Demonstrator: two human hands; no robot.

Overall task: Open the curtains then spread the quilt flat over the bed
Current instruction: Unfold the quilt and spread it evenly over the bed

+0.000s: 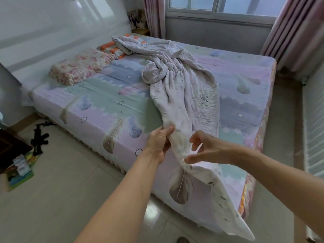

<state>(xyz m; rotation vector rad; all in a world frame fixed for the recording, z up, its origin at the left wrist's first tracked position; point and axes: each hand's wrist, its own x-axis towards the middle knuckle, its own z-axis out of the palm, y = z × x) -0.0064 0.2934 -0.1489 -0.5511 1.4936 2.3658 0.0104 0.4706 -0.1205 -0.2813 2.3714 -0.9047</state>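
While gripping the crumpled pale-lilac fabric quilt (184,95) in the left hand (157,142), with right hand (210,148) half-open, empty: judged mid-spreading; next, find both near corners, pull apart.

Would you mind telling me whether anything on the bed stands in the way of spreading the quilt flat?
Nothing visible blocks it. The quilt lies bunched down the middle of the bed, the left hand gripping its near end. Only a floral pillow and an orange-striped pillow lie at the head, the second partly under it.
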